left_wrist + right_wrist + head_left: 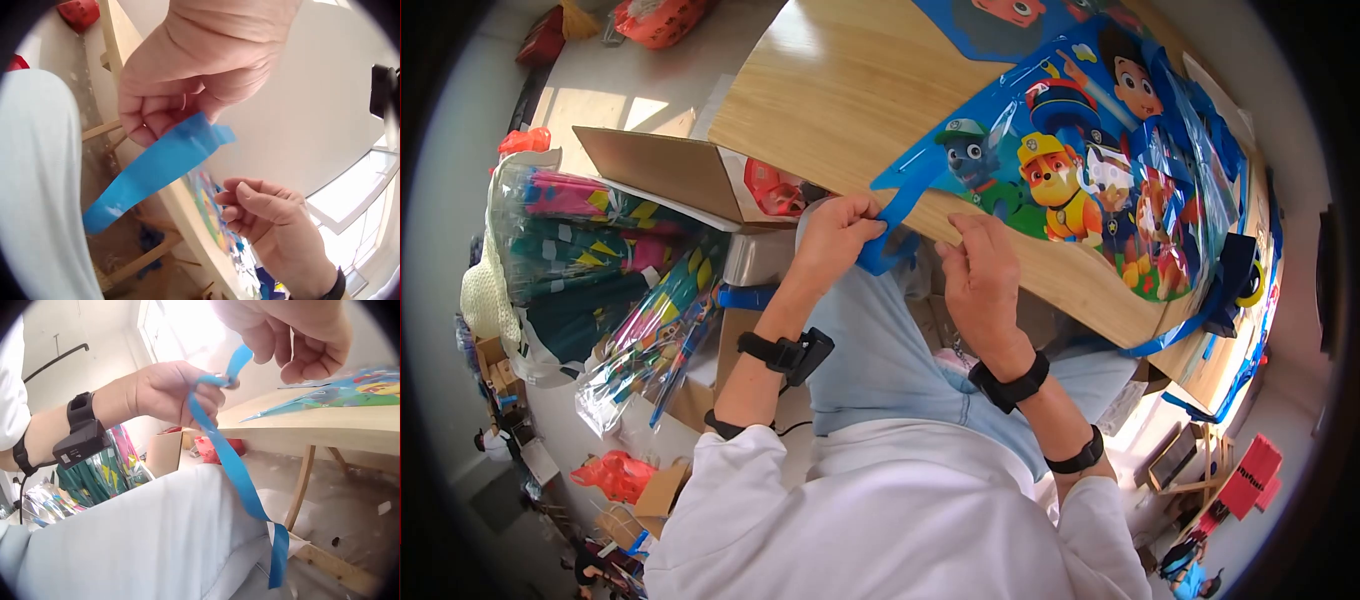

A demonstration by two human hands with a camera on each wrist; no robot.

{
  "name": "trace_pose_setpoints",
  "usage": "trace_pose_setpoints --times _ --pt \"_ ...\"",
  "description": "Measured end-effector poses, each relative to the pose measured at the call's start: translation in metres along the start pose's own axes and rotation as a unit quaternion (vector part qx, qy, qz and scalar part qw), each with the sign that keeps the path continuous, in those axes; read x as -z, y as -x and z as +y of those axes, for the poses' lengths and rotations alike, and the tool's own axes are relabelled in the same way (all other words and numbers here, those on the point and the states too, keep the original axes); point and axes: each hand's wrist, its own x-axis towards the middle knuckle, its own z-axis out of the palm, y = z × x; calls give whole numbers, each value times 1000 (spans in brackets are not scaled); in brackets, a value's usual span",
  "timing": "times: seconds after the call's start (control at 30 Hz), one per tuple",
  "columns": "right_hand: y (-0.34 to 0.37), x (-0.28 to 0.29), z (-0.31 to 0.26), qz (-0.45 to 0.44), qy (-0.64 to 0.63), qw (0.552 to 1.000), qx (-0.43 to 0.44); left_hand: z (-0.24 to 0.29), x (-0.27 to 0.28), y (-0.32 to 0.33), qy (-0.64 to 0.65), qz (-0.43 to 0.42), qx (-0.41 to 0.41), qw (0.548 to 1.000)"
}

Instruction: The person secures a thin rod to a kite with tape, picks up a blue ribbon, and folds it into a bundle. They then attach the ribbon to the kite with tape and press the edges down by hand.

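Between its thumb and fingers the left hand [832, 240] pinches a blue ribbon [908, 203] just off the table's near edge. In the right wrist view the ribbon [228, 464] loops at the left hand [178, 394] and hangs down past the knee. The right hand [985, 285] is a short way to the right, its fingers loosely bent; in the left wrist view the right hand [275, 225] is apart from the ribbon [147, 172]. A flat printed sheet with cartoon dogs [1055, 190] in clear plastic lies on the table.
The wooden table [820, 85] spans the top and right. A blue tape roll [1235, 285] sits at its right side. Left of the legs are an open cardboard box [655, 175], wrapped colourful items [580, 240] and a red bag [775, 187].
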Motion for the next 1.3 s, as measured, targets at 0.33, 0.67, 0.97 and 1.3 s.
trace_pose_setpoints --times 0.33,0.67,0.97,1.3 --pt "-24 -26 3 -78 157 980 95 -8 -2 -4 -76 55 12 996" --pt "-27 -31 8 -82 214 968 101 -10 10 -2 -99 41 41 993" --pt "-27 -36 10 -64 240 964 99 -6 9 -3 -104 21 47 993" --pt "-28 -34 17 -61 231 966 103 -1 14 2 -121 22 21 992"
